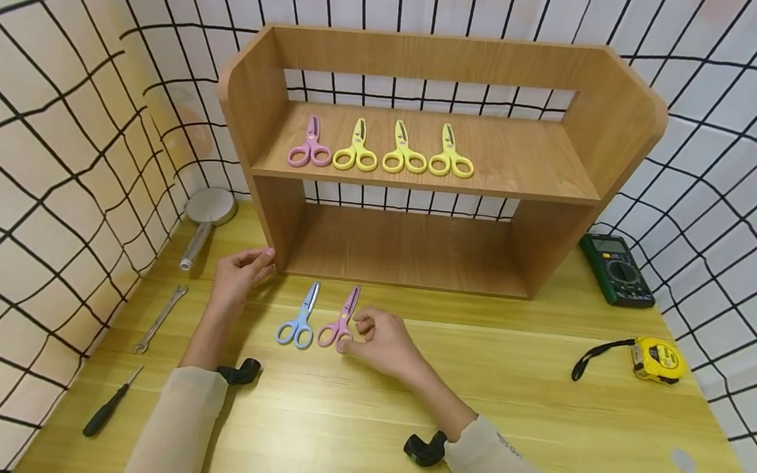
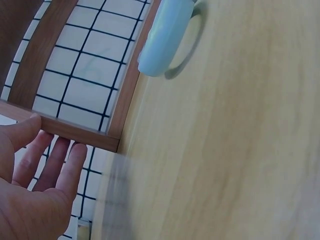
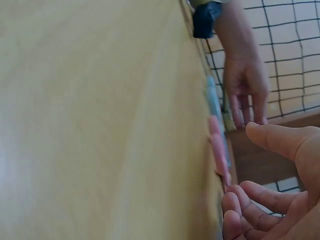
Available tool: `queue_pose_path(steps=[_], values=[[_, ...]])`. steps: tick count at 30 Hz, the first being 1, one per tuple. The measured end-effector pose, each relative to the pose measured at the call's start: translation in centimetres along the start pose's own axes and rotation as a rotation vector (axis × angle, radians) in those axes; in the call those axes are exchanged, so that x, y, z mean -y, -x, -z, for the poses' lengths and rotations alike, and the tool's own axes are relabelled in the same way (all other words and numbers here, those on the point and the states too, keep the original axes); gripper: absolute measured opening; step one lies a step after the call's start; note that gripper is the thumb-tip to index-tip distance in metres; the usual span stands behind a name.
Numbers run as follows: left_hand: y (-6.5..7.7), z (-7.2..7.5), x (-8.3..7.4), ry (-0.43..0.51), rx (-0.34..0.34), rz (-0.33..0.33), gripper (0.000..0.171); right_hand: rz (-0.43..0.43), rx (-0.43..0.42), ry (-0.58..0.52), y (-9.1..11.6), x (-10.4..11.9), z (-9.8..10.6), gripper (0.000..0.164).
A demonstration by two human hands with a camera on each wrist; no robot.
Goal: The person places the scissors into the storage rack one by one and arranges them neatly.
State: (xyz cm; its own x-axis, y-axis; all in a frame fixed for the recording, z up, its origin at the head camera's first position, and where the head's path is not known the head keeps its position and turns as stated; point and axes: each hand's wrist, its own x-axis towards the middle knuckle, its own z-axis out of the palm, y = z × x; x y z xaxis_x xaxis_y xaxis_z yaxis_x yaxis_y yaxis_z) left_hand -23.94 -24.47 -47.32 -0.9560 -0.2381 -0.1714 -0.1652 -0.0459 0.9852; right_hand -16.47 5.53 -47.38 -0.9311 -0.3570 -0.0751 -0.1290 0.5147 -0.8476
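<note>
Now, from the head view, the left hand [image 1: 238, 275] was at the shelf [image 1: 404, 250], its fingers against the lower front of the left side panel. Across it came the right hand [image 1: 384, 344], set right beside the pink scissors [image 1: 343, 319], thumb by the handle loops, the other fingers a gap away, nothing clamped! The blue scissors [image 1: 303, 314] lay just to the left, both pairs flat on the counter [image 1: 333, 443], blades pointing at the shelf. Up on the top tier, a neat row: one purple-pink pair [image 1: 312, 140], then three yellow pairs [image 1: 402, 147]. Down the left side ran a shower head [image 1: 210, 207], a wrench [image 1: 160, 320] and a screwdriver [image 1: 108, 410]; over on the right, a multimeter [image 1: 618, 272] and a tape measure [image 1: 658, 360].

Over to the left wrist: thumb on the panel's edge, fingers spread and touching its outer side, with a blunt blue end poking in at the top, close by the shelf.

And at the right wrist, thumb and fingers stood well apart, fingertips right by the pink scissors, though whether they touched could not be told. Beyond, the left hand's fingers reached down to the shelf.
</note>
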Motion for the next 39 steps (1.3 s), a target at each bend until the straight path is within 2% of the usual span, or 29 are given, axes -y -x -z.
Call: queue_pose_path(steps=[10,14,20,24,28,32,39], values=[[0.1,0.0,-0.1,-0.005,0.004,0.004,0.047,-0.037,-0.056,0.177,-0.5,0.3,-1.9,0.056],[0.0,-0.1,-0.1,-0.006,0.004,0.008,0.044,-0.035,-0.062,0.211,-0.5,0.6,-1.9,0.048],[0.0,0.0,0.0,0.005,0.016,0.002,0.044,-0.023,-0.079,0.17,-0.3,0.7,-1.4,0.032],[0.1,0.1,0.0,0.014,0.02,0.002,0.047,-0.025,-0.068,0.079,0.1,0.5,-0.6,0.033],[0.1,0.0,0.1,0.014,0.002,0.002,0.046,-0.046,-0.051,-0.029,1.0,0.7,1.2,0.037],[0.2,-0.2,0.2,0.022,-0.016,-0.01,0.046,-0.056,-0.045,-0.125,2.6,1.8,3.9,0.038],[0.1,-0.4,0.3,-0.009,-0.022,-0.017,0.051,0.035,-0.053,-0.192,5.8,4.6,10.3,0.036]])
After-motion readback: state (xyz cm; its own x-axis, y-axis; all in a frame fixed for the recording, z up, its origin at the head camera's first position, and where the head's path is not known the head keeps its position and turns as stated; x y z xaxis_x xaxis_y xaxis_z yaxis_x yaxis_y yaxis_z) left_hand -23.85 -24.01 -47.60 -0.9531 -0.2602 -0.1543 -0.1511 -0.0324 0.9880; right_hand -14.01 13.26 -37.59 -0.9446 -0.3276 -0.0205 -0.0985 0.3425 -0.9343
